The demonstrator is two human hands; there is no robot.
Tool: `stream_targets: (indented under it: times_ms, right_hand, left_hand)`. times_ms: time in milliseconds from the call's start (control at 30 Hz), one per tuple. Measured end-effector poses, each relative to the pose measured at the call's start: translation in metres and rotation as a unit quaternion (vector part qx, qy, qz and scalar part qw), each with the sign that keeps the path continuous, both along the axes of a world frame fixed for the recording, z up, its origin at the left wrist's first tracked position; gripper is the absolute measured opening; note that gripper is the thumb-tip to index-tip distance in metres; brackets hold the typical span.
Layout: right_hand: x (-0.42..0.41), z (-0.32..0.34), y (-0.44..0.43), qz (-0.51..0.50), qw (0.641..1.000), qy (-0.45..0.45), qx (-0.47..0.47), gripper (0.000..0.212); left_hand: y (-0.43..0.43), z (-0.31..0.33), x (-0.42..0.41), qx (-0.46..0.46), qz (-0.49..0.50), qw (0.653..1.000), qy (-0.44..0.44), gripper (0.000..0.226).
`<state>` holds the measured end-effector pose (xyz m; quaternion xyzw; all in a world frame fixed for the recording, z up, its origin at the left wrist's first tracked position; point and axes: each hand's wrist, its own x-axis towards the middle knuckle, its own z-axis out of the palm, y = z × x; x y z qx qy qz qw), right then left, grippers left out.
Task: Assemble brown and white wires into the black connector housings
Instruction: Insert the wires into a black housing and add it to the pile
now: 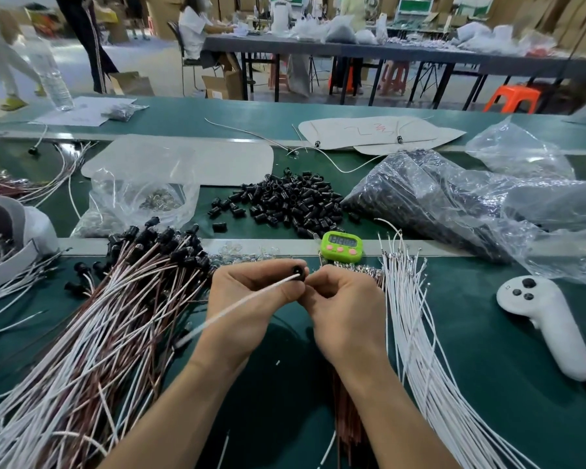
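Pinched light black housing (pixel 298 273) in left hand (pixel 247 299), right hand (pixel 342 309) curled beside it, hold unclear; judged white wire (pixel 237 304) floppy, best gripped near tip.

Pale workshop floor (pixel 149 66), long grey tables (pixel 352 49) on black legs, orange plastic stool (pixel 513 96), cardboard boxes (pixel 222 84) beyond

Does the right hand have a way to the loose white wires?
Probably: the white wires lie just beside the right hand, nothing between, though its fingers are busy at the black housing.
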<state>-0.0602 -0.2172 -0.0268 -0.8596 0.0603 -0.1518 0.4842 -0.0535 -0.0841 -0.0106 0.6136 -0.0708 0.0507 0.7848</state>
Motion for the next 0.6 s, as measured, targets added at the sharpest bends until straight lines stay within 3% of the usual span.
stream_targets:
  times_ms: [233, 500, 600]
  right_hand:
    - [-0.0056, 0.0053, 0.0025, -0.031, 0.99, -0.022, -0.139, 0.008]
    - [-0.0054, 0.0039, 0.0017, 0.027, 0.997, -0.033, -0.07, 0.018]
    - [-0.0052, 0.0039, 0.0013, 0.032, 0.997, -0.025, -0.07, 0.01]
  left_hand:
    - [-0.0024, -0.0029, -0.0005, -0.025, 0.002, 1.0, 0.014, 0.034]
    - [-0.0041, -0.0024, 0.0018, -0.015, 0.004, 1.0, 0.011, 0.034]
    - [-0.0056, -0.0028, 0.0018, -0.02, 0.009, 1.0, 0.021, 0.034]
